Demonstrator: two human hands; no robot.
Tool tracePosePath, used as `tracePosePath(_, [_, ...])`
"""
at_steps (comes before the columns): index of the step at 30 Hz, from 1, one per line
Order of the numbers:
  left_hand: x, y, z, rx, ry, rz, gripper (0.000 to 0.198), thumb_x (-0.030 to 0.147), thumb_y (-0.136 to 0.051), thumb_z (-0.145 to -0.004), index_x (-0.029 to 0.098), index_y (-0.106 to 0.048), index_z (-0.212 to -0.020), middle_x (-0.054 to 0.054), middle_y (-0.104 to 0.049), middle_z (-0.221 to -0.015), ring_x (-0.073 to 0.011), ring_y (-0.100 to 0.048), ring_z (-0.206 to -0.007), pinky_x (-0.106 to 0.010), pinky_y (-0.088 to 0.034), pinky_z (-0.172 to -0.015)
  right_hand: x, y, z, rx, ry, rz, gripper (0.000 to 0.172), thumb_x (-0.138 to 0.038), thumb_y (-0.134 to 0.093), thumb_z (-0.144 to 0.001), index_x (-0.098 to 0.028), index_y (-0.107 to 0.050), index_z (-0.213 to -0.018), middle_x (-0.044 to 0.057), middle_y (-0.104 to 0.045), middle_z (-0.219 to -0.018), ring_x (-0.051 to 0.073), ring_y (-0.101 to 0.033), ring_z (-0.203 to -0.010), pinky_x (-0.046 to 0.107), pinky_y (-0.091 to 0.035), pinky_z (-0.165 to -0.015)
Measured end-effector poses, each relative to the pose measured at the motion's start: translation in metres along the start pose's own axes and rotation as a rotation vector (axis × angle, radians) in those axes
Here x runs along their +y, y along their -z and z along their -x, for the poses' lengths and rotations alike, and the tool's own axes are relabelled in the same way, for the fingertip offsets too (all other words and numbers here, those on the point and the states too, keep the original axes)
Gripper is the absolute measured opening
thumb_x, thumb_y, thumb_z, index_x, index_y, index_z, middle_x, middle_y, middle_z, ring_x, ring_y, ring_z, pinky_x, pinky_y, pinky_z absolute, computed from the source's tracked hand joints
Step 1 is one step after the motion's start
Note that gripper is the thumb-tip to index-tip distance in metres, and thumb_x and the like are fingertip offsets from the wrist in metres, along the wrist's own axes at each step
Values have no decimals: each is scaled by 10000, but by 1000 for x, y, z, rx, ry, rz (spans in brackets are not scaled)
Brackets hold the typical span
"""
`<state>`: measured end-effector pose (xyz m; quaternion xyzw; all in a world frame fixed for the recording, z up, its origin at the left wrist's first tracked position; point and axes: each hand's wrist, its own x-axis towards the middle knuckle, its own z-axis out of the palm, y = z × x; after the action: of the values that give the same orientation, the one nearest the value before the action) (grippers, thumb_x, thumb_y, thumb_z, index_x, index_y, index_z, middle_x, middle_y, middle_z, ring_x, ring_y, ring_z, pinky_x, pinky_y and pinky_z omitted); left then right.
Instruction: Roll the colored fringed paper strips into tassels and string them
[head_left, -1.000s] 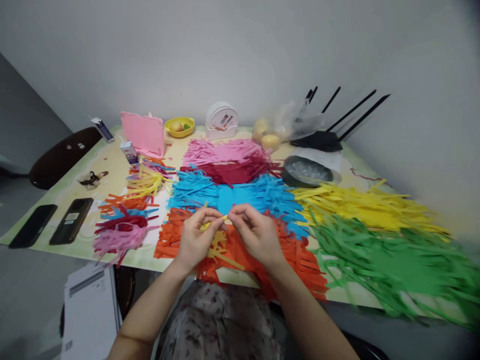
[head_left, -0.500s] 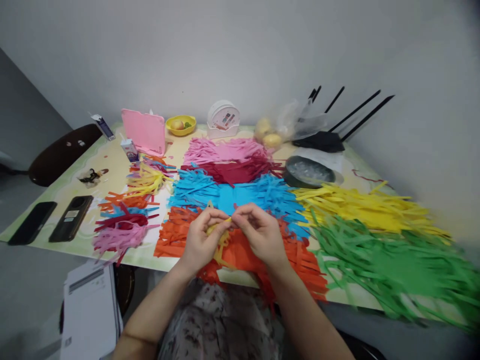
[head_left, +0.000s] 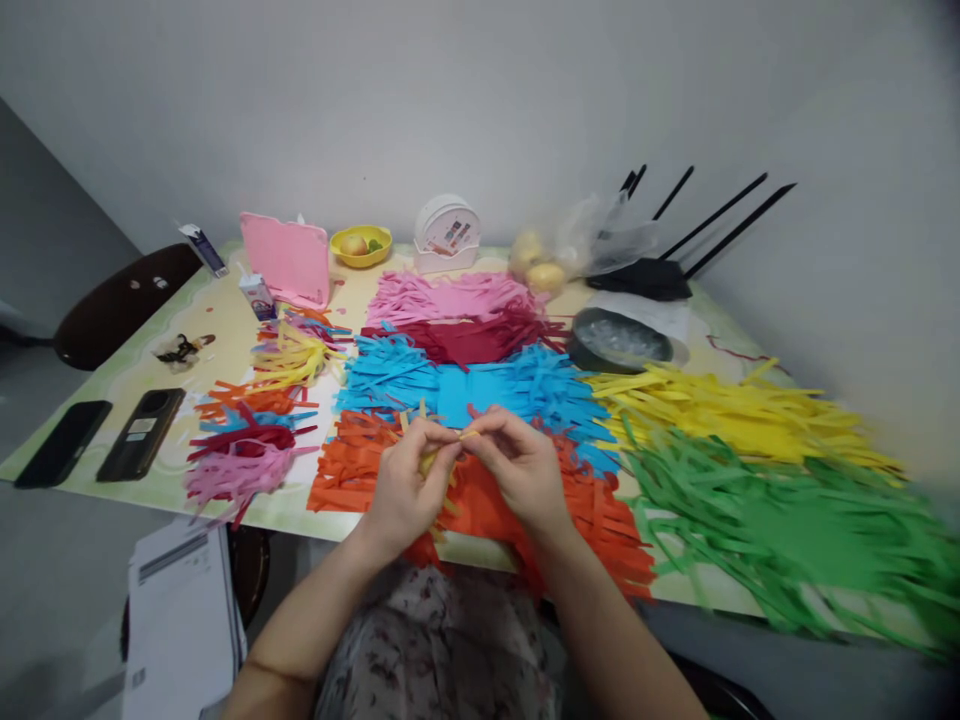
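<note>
Above the orange fringed paper point(head_left: 480, 495) near the table's front edge, my two hands meet at the fingertips. My left hand point(head_left: 409, 485) is closed around a bundle of yellow paper strips point(head_left: 428, 462), with loose ends poking out above and below the fingers. A thin twisted end of that bundle runs to my right hand point(head_left: 521, 475), whose thumb and forefinger pinch it. Something small and reddish shows at the right fingertips, too small to name. Behind the hands lie blue point(head_left: 461, 395), dark red point(head_left: 480, 342) and pink fringed paper point(head_left: 457, 298) in rows.
Multicoloured paper tassels point(head_left: 251, 445) lie left, beside two phones point(head_left: 142, 435). Yellow point(head_left: 750, 415) and green fringed paper point(head_left: 810, 540) spread right. Further back stand a pink tablet case point(head_left: 285, 258), a drink carton point(head_left: 259, 296), a yellow fruit bowl point(head_left: 361, 258) and a dark bowl point(head_left: 619, 340).
The fingertips have shifted slightly, still pinching the yellow bundle's end. Fewer yellow strips show below my left hand. The rest of the table looks unchanged.
</note>
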<state>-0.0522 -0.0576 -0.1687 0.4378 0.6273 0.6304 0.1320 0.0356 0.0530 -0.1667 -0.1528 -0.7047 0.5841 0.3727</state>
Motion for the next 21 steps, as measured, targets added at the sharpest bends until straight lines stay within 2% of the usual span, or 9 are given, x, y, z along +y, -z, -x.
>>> tracePosePath(4, [-4,-3,2,-15,77,94,126,318,-575,-921,193,-564,-907,-30,-691,-815,-137,-700,-718,-220,-536,-652,-2,3,-1,-22,-22,-13,362,-540,-670,-825,-214,-636,-671,-6,-594,-593,147,-534,-573,290,-465,-599])
tracePosePath(6, [-6,-3,3,2,113,153,156,344,-592,-914,193,-553,-903,-24,-694,-788,-138,-704,-701,-224,-535,-653,-3,8,-1,-59,-24,27,324,-522,-696,-809,-213,-669,-715,0,-603,-628,150,-541,-598,296,-474,-617])
tracePosePath(9, [-6,-2,3,4,143,261,166,351,-605,-911,194,-548,-910,-32,-724,-809,-151,-729,-742,-241,-558,-705,-5,18,-1,-106,-48,80,276,-472,-726,-795,-213,-721,-890,5,-615,-690,151,-553,-613,279,-464,-575])
tracePosePath(12, [-3,2,1,-54,161,341,163,347,-597,-920,188,-572,-945,-57,-753,-870,-167,-745,-794,-263,-580,-747,-9,25,-2,-102,-7,174,194,-396,-660,-865,-212,-720,-849,21,-642,-718,162,-591,-661,277,-471,-598])
tracePosePath(15, [0,5,-1,-100,157,324,203,359,-610,-910,173,-621,-991,-84,-757,-948,-190,-748,-856,-275,-588,-773,-16,27,-3,-152,62,283,178,-317,-617,-899,-206,-698,-786,31,-669,-744,162,-618,-690,274,-481,-631])
tracePosePath(21, [1,7,-3,-76,155,207,235,384,-602,-906,167,-682,-944,-72,-755,-896,-183,-736,-819,-270,-587,-754,-30,22,-4,-194,166,484,105,-243,-601,-899,-198,-663,-826,22,-665,-731,135,-582,-609,247,-442,-555])
